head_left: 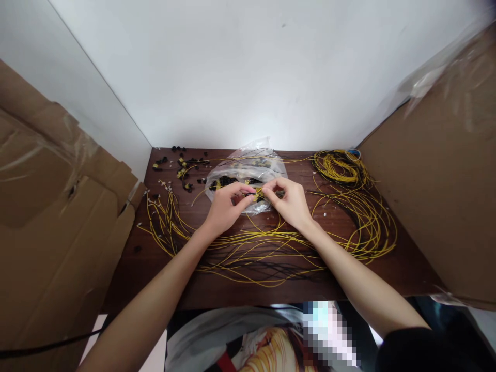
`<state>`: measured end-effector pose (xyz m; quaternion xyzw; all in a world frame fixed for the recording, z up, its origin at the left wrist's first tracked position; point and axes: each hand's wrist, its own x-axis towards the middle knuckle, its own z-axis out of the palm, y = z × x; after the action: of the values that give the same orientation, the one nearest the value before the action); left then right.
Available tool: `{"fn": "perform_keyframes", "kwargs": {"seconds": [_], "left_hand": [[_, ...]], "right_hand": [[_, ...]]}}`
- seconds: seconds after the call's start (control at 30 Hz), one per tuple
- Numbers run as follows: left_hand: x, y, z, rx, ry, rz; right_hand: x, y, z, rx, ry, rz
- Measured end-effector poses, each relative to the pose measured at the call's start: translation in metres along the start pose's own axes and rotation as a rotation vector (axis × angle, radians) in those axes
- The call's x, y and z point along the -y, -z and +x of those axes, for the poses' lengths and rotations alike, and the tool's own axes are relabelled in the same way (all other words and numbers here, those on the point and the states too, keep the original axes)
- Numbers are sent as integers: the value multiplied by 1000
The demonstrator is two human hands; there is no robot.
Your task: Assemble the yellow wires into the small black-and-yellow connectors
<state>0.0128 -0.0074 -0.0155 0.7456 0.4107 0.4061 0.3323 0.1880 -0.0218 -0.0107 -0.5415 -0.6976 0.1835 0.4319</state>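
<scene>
My left hand [228, 207] is closed in a pinch on a small black part [250, 194], too small to make out fully. Close beside it, my right hand [290, 202] pinches a thin yellow wire [259, 192] between thumb and fingertips. Both hands are over a transparent plastic bag [248, 174] holding several black and yellow pieces [223, 182]. In front of the hands, a loose bundle of yellow and black wires [267, 237] runs across the brown table [232, 299], passing beneath my forearms.
Coiled yellow and black wires [341, 169] lie at the back right. Small black and yellow parts [182, 168] are scattered at the back left, with wire ends [163, 199] nearer. Cardboard [50, 217] stands left, more cardboard [434, 170] right, and a white wall [232, 77] behind.
</scene>
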Motion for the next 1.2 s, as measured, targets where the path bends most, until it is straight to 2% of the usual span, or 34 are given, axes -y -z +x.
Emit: {"fn": "perform_keyframes", "kwargs": {"seconds": [0.23, 0.4, 0.67, 0.9, 1.07, 1.2], "left_hand": [[2, 0, 0, -9, -23, -2], [-1, 0, 0, -9, -17, -5], [-2, 0, -1, -8, -2, -23], [-1, 0, 0, -45, -7, -29], [4, -2, 0, -79, -22, -94], [8, -1, 1, -114, -24, -72]], "right_hand": [[1, 0, 0, 76, 35, 149], [5, 0, -1, 138, 85, 97], [2, 0, -1, 24, 33, 23], [1, 1, 0, -27, 5, 55], [2, -1, 0, -13, 37, 135], [1, 0, 1, 106, -39, 410]]}}
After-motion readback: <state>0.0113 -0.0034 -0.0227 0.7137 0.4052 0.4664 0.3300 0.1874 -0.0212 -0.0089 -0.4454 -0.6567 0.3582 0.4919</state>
